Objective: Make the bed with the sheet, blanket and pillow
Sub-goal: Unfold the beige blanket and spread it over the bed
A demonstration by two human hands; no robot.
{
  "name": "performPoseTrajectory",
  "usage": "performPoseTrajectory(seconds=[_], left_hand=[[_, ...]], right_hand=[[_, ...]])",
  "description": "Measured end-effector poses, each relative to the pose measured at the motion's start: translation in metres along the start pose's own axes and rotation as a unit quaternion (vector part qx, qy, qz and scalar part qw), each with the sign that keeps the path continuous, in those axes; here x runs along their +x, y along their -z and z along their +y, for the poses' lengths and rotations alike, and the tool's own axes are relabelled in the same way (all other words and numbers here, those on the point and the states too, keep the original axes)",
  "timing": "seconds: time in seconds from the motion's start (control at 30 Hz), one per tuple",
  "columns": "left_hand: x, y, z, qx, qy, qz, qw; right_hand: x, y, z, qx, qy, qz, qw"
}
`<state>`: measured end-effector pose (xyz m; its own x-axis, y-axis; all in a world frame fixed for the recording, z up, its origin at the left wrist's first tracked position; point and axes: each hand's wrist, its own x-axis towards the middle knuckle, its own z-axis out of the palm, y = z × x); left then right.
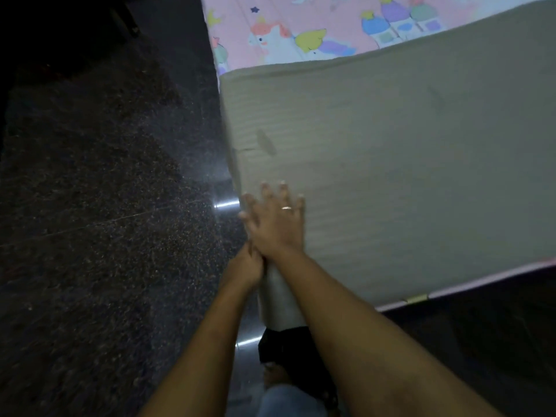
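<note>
A grey-green ribbed blanket [391, 164] lies spread over the near part of the bed. Beyond it shows a pink sheet [301, 28] printed with unicorns and cactus shapes. My right hand [275, 224] rests flat with fingers spread on the blanket's near left corner. My left hand [245, 266] is closed around the blanket's edge where it hangs down the bed's corner, just below my right hand. No pillow is in view.
Dark speckled stone floor [105, 221] runs along the left of the bed and reflects a light. A pink bed edge [481, 281] shows under the blanket at the lower right. My legs and feet [288, 374] stand at the bed's corner.
</note>
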<state>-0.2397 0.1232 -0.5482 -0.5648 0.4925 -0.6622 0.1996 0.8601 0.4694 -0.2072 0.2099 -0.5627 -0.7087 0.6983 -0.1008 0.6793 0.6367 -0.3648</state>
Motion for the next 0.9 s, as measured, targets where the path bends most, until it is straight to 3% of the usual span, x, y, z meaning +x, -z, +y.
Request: performPoseTrajectory(seconds=[0.07, 0.13, 0.2, 0.27, 0.33, 0.4, 0.47, 0.63, 0.7, 0.8, 0.87, 0.9], left_hand=[[-0.004, 0.006, -0.008, 0.045, 0.007, -0.010, 0.999], [-0.010, 0.003, -0.012, 0.018, 0.026, 0.050, 0.998], [-0.017, -0.007, -0.015, -0.026, 0.000, 0.116, 0.993], [-0.016, -0.020, -0.018, -0.050, -0.084, 0.151, 0.984], [-0.013, -0.031, -0.021, -0.052, -0.143, 0.164, 0.975], [-0.011, -0.035, -0.022, -0.051, -0.168, 0.163, 0.971], [-0.011, -0.035, -0.022, -0.054, -0.195, 0.165, 0.965], [-0.005, -0.023, -0.020, -0.112, -0.206, 0.151, 0.960], [-0.004, -0.017, -0.010, -0.127, -0.224, 0.144, 0.955], [0.000, -0.011, 0.005, -0.103, -0.264, 0.131, 0.950], [0.003, -0.011, 0.018, -0.083, -0.291, 0.135, 0.943], [0.005, -0.013, 0.024, -0.072, -0.299, 0.135, 0.942]], right_hand=[[-0.005, 0.008, -0.007, 0.065, 0.109, -0.067, 0.990], [-0.012, 0.024, 0.012, 0.151, 0.157, -0.046, 0.975], [-0.025, 0.037, 0.066, 0.136, 0.053, 0.057, 0.988], [-0.044, 0.056, 0.143, 0.029, -0.110, 0.105, 0.988], [-0.067, 0.070, 0.194, -0.054, -0.241, 0.077, 0.966], [-0.072, 0.067, 0.190, -0.103, -0.273, 0.048, 0.955], [-0.068, 0.049, 0.151, -0.132, -0.245, 0.026, 0.960], [-0.082, 0.001, 0.028, -0.062, -0.120, 0.022, 0.991], [-0.089, 0.002, 0.004, -0.032, -0.052, -0.018, 0.998], [-0.091, 0.020, 0.026, 0.085, 0.048, -0.046, 0.994], [-0.088, 0.046, 0.074, 0.066, 0.008, 0.014, 0.998], [-0.086, 0.064, 0.108, 0.044, -0.059, 0.042, 0.996]])
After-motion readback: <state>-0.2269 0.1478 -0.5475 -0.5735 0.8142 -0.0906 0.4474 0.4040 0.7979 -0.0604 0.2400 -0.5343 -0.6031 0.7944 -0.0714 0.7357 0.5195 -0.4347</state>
